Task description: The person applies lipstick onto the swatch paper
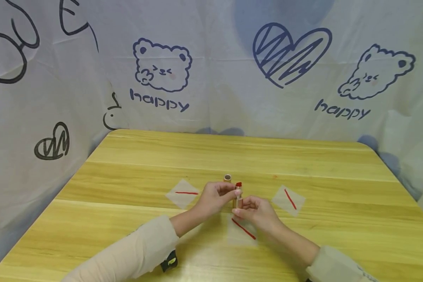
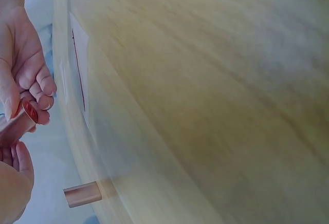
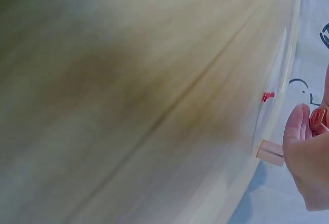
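Note:
A gold lipstick (image 1: 238,202) stands upright between my hands, its red tip (image 1: 238,184) showing at the top. My left hand (image 1: 215,196) pinches the upper part of the tube with thumb and fingertips. Lower down, my right hand (image 1: 261,213) holds the base from the right. In the left wrist view the lipstick (image 2: 18,124) lies across the fingers of both hands. The lipstick's cap (image 1: 227,178) stands on the table just behind my left hand, its hollow end up. That cap (image 3: 270,152) also shows in the right wrist view.
Three pale paper squares lie on the wooden table (image 1: 127,172), each with a red stroke: one at left (image 1: 182,199), one at right (image 1: 289,205), one in front (image 1: 241,235). A cloth (image 1: 211,98) with drawings hangs behind the table.

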### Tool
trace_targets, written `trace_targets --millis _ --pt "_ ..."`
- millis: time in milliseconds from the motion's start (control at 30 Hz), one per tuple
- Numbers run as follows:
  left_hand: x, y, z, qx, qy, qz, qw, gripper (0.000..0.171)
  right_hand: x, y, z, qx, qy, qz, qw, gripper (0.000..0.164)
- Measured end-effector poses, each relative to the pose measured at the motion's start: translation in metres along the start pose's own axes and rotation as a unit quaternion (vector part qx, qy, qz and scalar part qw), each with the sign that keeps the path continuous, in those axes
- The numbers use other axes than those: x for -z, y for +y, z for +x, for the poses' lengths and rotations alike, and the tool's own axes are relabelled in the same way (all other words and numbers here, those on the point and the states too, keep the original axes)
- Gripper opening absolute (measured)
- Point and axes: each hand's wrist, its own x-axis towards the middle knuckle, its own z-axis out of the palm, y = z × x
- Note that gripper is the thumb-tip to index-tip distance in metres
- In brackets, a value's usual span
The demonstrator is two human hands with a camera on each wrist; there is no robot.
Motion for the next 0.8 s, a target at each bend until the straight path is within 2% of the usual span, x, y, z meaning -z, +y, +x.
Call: trace_targets --millis 200,300,400,633,800 --pt "-0.002 -0.002 -0.001 -0.003 -0.001 -0.006 1.0000 0.022 -0.004 -0.002 -0.002 0.004 0.055 -0.054 0.997 0.029" --pt "-0.002 -0.003 -0.001 -0.006 -0.005 -0.009 0.9999 0.023 -0.005 -0.001 -0.003 0.007 0.065 -0.070 0.995 0.028" --pt "-0.001 -0.004 -0.001 -0.006 -0.007 -0.009 0.9999 0.024 -0.002 0.001 -0.002 0.019 0.045 -0.071 0.996 0.032" --pt "0.001 -0.001 -0.001 0.002 -0.015 -0.017 0.9997 0.025 0.005 0.004 -0.002 0.059 -0.045 -0.017 0.997 0.041" --pt "0.001 0.001 -0.001 0.004 -0.018 -0.023 0.9996 0.025 0.007 0.003 -0.001 0.053 -0.068 -0.006 0.996 0.042"
